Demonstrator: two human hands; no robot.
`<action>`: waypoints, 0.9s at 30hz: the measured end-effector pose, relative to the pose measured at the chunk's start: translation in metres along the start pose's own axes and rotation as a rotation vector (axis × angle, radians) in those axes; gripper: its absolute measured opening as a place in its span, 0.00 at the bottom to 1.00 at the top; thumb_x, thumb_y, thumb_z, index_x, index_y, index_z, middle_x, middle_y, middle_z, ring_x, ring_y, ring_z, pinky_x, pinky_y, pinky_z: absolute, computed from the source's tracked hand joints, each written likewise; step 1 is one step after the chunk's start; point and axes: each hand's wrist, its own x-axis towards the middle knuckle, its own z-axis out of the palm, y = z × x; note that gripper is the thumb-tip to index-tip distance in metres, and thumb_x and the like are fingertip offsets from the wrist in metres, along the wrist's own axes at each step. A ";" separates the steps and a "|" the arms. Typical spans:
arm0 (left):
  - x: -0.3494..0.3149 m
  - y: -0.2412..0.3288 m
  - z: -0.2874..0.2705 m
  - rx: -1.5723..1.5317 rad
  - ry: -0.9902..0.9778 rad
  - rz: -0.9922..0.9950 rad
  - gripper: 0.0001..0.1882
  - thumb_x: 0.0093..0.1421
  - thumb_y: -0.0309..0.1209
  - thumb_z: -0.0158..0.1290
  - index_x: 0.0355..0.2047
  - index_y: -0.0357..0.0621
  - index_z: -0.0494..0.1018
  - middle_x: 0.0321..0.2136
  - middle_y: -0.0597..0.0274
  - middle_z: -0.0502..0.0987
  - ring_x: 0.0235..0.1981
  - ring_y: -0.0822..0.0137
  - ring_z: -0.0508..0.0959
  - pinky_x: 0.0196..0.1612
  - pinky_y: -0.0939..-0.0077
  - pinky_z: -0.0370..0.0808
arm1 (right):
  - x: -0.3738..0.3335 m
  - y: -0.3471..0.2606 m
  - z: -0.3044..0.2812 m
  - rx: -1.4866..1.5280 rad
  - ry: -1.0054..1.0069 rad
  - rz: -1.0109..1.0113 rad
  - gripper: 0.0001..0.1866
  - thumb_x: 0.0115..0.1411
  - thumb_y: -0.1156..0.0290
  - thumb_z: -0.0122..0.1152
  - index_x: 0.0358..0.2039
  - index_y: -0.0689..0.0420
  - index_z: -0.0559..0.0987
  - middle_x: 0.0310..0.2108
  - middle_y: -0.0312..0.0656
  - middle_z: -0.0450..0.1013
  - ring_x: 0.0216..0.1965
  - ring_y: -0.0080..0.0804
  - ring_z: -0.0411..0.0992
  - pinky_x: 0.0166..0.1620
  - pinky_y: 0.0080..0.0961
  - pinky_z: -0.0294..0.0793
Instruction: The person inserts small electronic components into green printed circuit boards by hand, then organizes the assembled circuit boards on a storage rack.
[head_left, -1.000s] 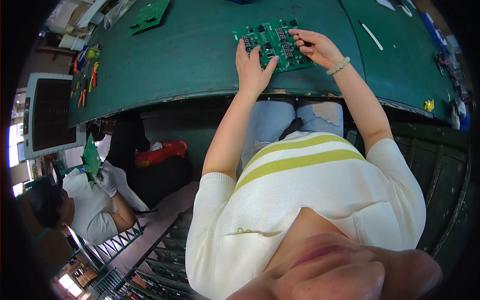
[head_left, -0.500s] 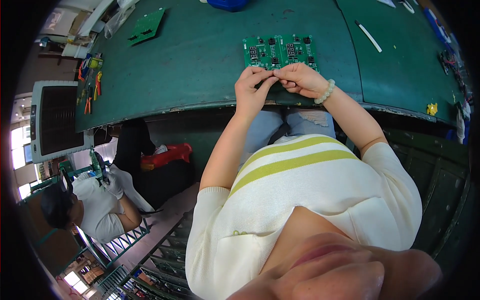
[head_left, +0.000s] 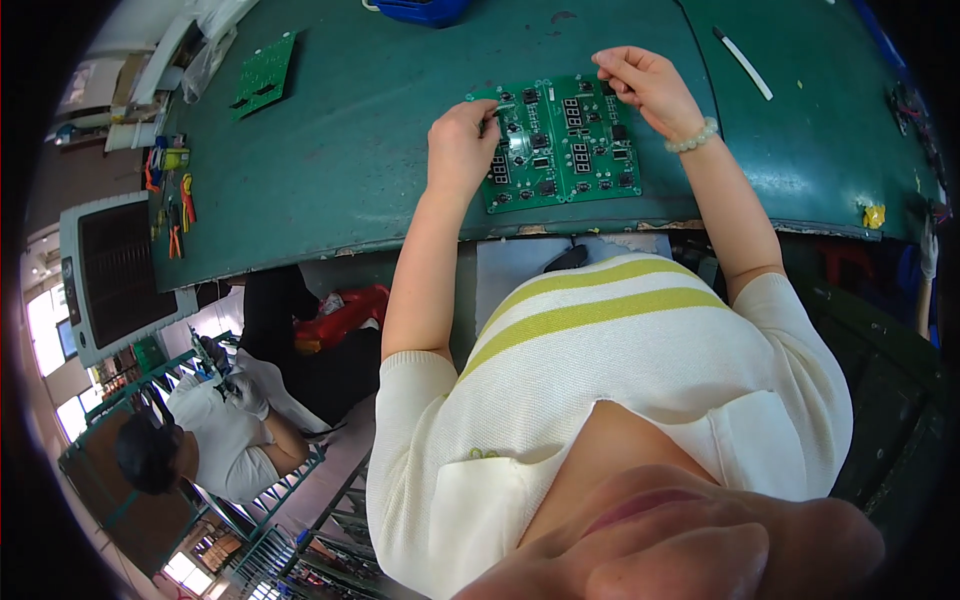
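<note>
A green circuit board with black components and several digit displays lies on the green worktable. My left hand is at its far left corner, palm down, with fingers bent and covering part of the board. Whether those fingertips grip the board's edge or a small piece is hidden. Just above the far right corner, my right hand is raised, with thumb and forefinger pinched together. Anything in that pinch is too small to make out. A pale bead bracelet circles my right wrist.
A second circuit board lies at the far left. Pliers and other hand tools sit by the table's left edge. A blue container stands at the back, a white pen at right. A gloved co-worker sits at lower left.
My hands have parted from the near side of the circuit board, the left toward its far left corner, the right toward its far right. More of the board shows. The view has shifted slightly.
</note>
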 end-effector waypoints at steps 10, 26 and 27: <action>0.013 -0.005 0.000 0.170 -0.241 0.164 0.06 0.47 0.25 0.53 0.28 0.41 0.76 0.27 0.57 0.72 0.32 0.57 0.74 0.34 0.65 0.73 | 0.007 0.005 -0.009 -0.094 0.129 -0.106 0.13 0.49 0.69 0.66 0.35 0.58 0.78 0.26 0.28 0.70 0.21 0.10 0.58 0.22 0.10 0.57; 0.014 -0.003 0.008 0.425 -0.320 0.210 0.05 0.50 0.27 0.52 0.24 0.39 0.75 0.28 0.53 0.71 0.28 0.53 0.75 0.32 0.62 0.73 | 0.029 -0.007 0.008 -1.198 0.116 -0.262 0.19 0.39 0.54 0.70 0.18 0.57 0.78 0.15 0.38 0.71 0.18 0.30 0.70 0.25 0.26 0.69; 0.012 -0.003 0.009 0.430 -0.318 0.206 0.05 0.50 0.27 0.52 0.24 0.39 0.75 0.28 0.53 0.71 0.28 0.53 0.75 0.32 0.62 0.73 | 0.031 -0.008 0.010 -1.201 0.076 -0.236 0.19 0.38 0.54 0.70 0.18 0.57 0.78 0.15 0.38 0.71 0.19 0.30 0.70 0.25 0.26 0.69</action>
